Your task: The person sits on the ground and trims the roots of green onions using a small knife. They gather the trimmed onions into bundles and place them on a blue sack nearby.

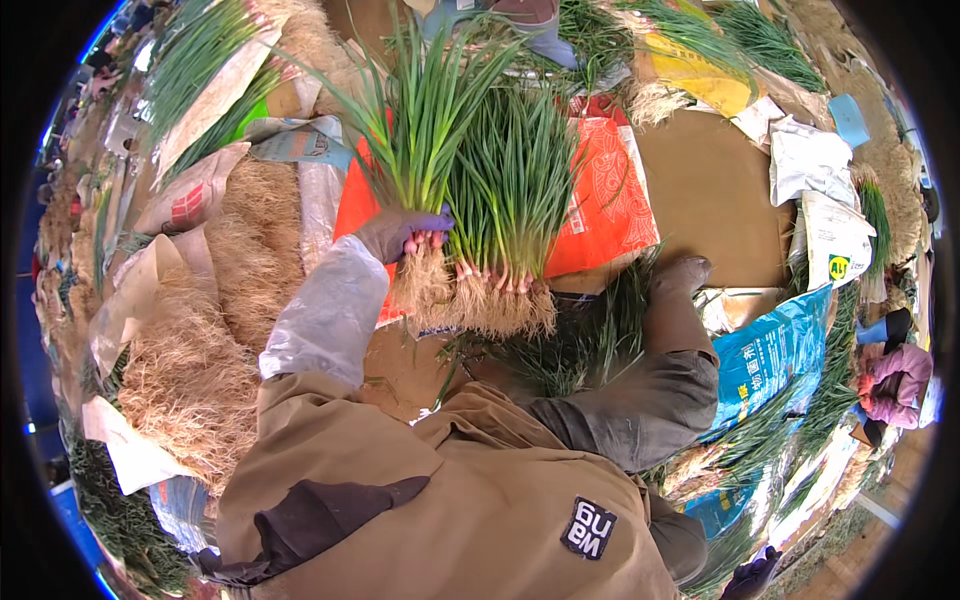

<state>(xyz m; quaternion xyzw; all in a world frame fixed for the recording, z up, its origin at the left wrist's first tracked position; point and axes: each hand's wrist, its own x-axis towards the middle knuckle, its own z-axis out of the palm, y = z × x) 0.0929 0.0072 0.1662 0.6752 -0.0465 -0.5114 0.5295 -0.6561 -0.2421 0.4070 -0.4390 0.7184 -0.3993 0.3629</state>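
Observation:
My left hand [411,229], in a purple glove with a clear plastic sleeve above it, grips a bunch of green onions [424,161] just above the pinkish bulbs. The leaves point away from me and the pale roots hang towards me. Right beside it lies a wider bunch of green onions [514,180] on a red-orange printed sack [607,202], its roots towards me. At the lower right rim shows a dark purple gloved hand [754,574], which appears to be my right hand, small and away from the onions; its grip is unclear.
Piles of onions with dense roots [180,375] line the left side. Loose green leaves [592,345] lie near my boot [682,274]. A blue printed sack [772,360] and a white sack [836,232] are at right. Another person's boot [551,41] stands ahead; a crouching person [896,386] is far right.

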